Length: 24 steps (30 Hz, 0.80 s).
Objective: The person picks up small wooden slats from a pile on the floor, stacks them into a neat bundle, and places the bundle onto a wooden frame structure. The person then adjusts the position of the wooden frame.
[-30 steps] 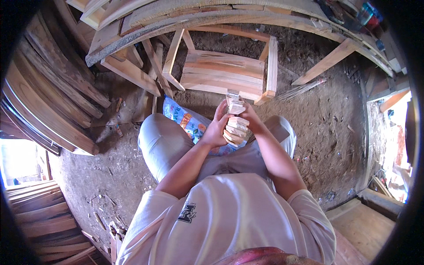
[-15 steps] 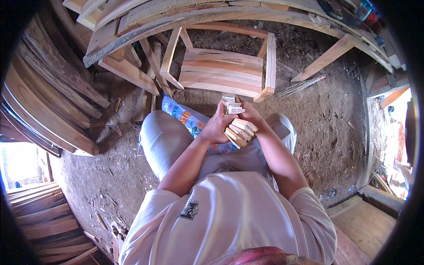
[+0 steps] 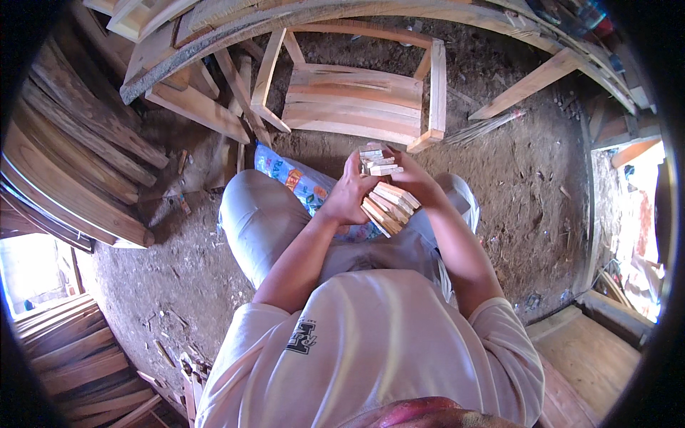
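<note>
Both of my hands are closed round a bundle of short wooden sticks (image 3: pixel 391 207), held above my lap between my knees. My left hand (image 3: pixel 348 195) grips the bundle from its left side, thumb across the sticks. From the right, my right hand (image 3: pixel 409 178) wraps the far side, its fingers partly hidden. The near ends of the sticks fan out toward me, and their far ends show between my hands. Beneath the hands lies a blue printed plastic sack (image 3: pixel 291 177), partly covered by my left leg.
A wooden frame with a slatted panel (image 3: pixel 353 104) stands on the dirt floor (image 3: pixel 528 207) ahead, under a long wooden bench (image 3: pixel 342 16). Stacked boards (image 3: pixel 75 167) lean at the left, and more planks (image 3: pixel 78 349) lie lower left. Thin rods (image 3: pixel 485 127) rest right of the frame.
The view has shifted slightly, so the bench and frame sit a little higher. My hands keep their hold on the sticks, with only a small shift of the bundle.
</note>
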Each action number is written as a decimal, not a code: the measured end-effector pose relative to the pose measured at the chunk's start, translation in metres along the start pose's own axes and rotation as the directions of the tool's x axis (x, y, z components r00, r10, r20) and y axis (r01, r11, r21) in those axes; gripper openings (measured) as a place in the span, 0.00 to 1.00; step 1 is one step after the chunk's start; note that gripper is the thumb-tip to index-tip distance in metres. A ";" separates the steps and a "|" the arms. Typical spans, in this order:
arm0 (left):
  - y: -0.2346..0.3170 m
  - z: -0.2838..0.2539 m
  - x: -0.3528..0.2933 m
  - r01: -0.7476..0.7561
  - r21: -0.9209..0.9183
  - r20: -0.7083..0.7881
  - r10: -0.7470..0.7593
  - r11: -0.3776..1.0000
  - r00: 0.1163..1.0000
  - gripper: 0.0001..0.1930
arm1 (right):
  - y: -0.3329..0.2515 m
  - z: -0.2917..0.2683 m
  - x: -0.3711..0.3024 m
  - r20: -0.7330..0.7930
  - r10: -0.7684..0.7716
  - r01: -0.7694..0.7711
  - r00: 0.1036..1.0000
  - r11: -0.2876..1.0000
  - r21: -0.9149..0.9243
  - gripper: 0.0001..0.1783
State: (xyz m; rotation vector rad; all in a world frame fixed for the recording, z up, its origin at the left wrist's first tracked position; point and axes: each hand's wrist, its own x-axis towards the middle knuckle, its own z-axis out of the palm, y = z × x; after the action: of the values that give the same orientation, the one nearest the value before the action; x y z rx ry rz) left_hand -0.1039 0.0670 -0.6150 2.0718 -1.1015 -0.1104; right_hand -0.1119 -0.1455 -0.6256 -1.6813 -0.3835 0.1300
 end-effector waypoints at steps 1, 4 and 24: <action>-0.001 0.001 -0.001 0.024 -0.013 -0.007 -0.024 1.000 1.000 0.38 | 0.002 -0.004 -0.003 -0.033 0.018 -0.021 0.999 0.996 -0.084 0.30; -0.005 0.005 -0.003 0.076 -0.035 -0.008 -0.076 0.997 0.997 0.37 | -0.002 -0.020 -0.017 -0.118 0.007 -0.033 0.993 0.974 -0.224 0.25; -0.003 0.005 -0.004 0.161 -0.081 0.069 -0.155 0.984 0.985 0.36 | -0.144 0.011 -0.033 -0.497 0.000 0.004 0.868 1.000 0.007 0.06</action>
State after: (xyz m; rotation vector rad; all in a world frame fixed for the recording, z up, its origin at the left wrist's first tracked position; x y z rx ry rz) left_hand -0.1060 0.0684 -0.6215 2.0876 -0.9506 -0.2977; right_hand -0.1717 -0.1317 -0.4906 -1.6366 0.0073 -0.3037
